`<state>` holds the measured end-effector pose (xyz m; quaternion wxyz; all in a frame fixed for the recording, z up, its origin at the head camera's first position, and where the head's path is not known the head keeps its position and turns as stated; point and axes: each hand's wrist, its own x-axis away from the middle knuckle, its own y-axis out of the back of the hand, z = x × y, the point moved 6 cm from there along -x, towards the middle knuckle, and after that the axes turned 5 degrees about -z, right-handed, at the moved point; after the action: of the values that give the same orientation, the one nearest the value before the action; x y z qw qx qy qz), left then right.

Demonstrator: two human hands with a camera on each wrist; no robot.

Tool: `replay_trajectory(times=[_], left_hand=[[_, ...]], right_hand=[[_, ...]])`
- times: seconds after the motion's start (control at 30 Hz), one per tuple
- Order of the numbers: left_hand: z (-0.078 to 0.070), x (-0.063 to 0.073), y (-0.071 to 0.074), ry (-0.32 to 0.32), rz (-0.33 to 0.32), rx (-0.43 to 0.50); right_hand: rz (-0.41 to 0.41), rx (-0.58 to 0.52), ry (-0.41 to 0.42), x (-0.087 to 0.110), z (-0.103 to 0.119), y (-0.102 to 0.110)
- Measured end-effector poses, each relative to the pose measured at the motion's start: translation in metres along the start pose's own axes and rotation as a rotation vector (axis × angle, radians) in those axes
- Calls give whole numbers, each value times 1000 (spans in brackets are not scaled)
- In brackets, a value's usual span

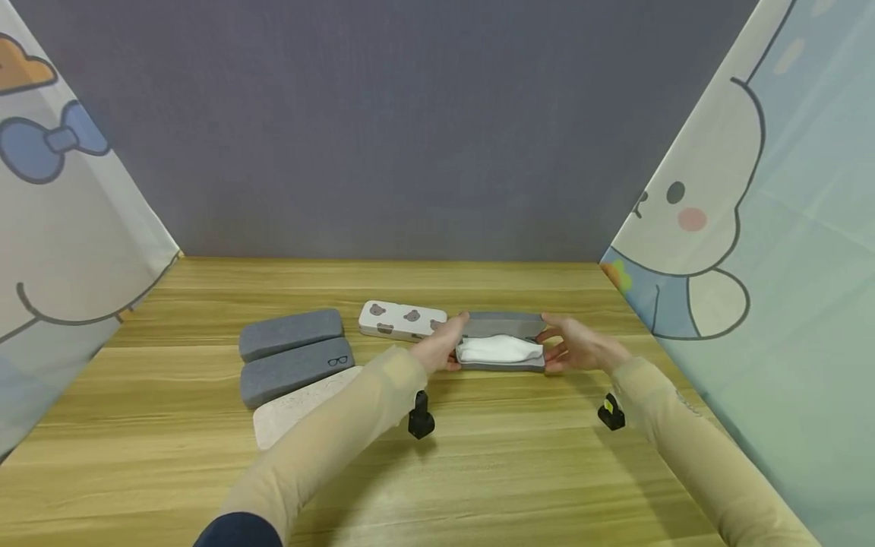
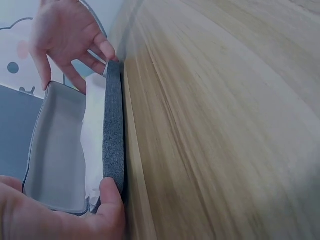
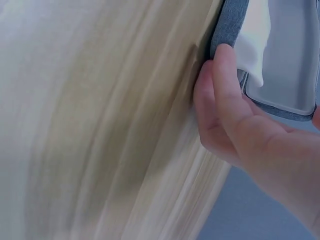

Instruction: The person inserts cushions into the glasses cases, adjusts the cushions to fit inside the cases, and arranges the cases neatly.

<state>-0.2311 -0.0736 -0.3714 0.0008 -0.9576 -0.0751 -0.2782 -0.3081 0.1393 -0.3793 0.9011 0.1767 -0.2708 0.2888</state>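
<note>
A grey fabric glasses case (image 1: 504, 324) lies open on the wooden table, its lid tilted back toward the far wall. Folded inside the base is a white cloth (image 1: 499, 349), which bulges over the front rim. My left hand (image 1: 440, 346) holds the case's left end; in the left wrist view its thumb (image 2: 111, 197) presses on the corner of the base. At the other end my right hand (image 1: 577, 346) spans the lid and base with spread thumb and fingers. The right wrist view shows its fingertips on the base's corner, right beside the cloth (image 3: 254, 42).
Just left of my left hand sits a white case with bear prints (image 1: 396, 320). Further left lie a plain grey case (image 1: 292, 334), a grey case with a glasses mark (image 1: 294, 372) and a pale speckled case (image 1: 301, 410), partly behind my left sleeve. Printed curtains flank the table.
</note>
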Motion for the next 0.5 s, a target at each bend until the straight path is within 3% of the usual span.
replay_trajectory(times=[0.5], left_hand=[[6,-2,1,-46,-5,-23]], right_hand=[[-25,-3,56,2,-4,-1]])
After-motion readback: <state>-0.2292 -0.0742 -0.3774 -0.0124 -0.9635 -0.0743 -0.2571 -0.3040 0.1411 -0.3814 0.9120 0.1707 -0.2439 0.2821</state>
